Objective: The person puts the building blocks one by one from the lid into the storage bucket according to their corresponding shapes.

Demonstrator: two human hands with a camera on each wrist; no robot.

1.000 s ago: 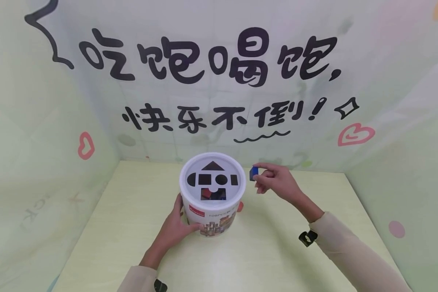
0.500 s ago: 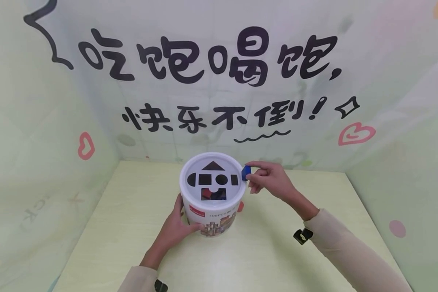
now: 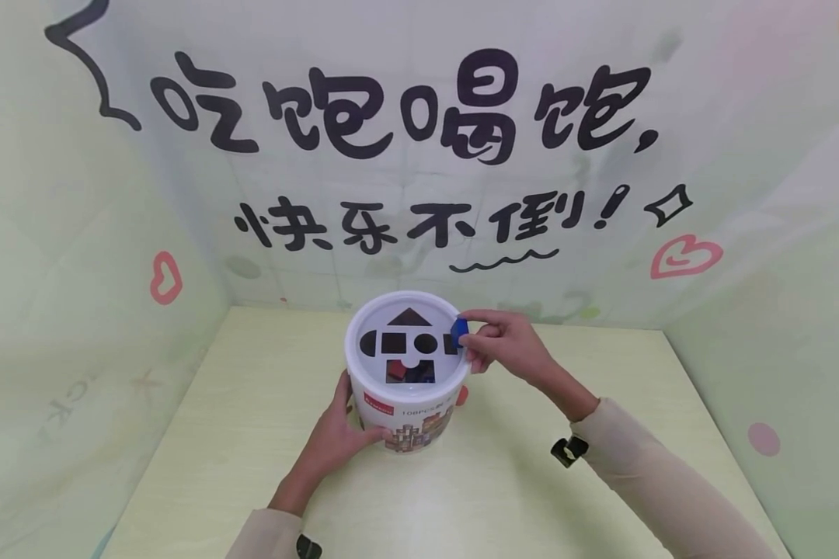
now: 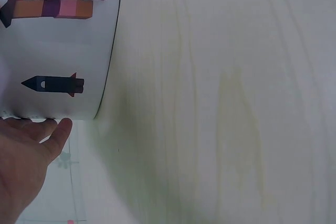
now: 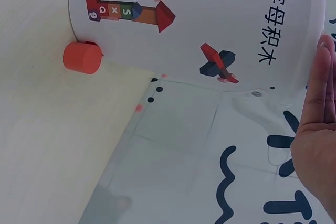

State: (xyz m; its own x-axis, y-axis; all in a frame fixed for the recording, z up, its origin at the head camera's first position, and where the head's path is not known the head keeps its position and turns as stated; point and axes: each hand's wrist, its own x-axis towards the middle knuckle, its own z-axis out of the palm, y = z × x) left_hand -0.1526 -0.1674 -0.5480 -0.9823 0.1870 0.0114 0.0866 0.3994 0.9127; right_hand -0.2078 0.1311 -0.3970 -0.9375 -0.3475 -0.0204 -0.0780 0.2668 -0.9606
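Observation:
A white round bucket (image 3: 435, 413) with a printed label stands upright on the table. Its white lid (image 3: 372, 371) has several shaped holes: triangle, half circle, square, circle, narrow rectangle and arch. My left hand (image 3: 337, 431) grips the bucket's left side low down, thumb on the front. Over the lid's right rim, my right hand (image 3: 509, 345) pinches a blue block (image 3: 460, 332) between thumb and fingertips. That block partly covers the narrow rectangular hole; whether it touches the lid I cannot tell. Something red shows inside the arch hole. In the right wrist view, the right hand (image 5: 317, 114) appears beside the bucket; the block is hidden.
A red cylinder block (image 5: 82, 57) lies on the table against the bucket's right side. Printed cloth walls (image 3: 419, 264) enclose the pale table (image 3: 238, 388) at the back and on both sides.
My right hand has moved left with the blue block, from beside the bucket to over the lid's right edge. The left hand and bucket have stayed in place.

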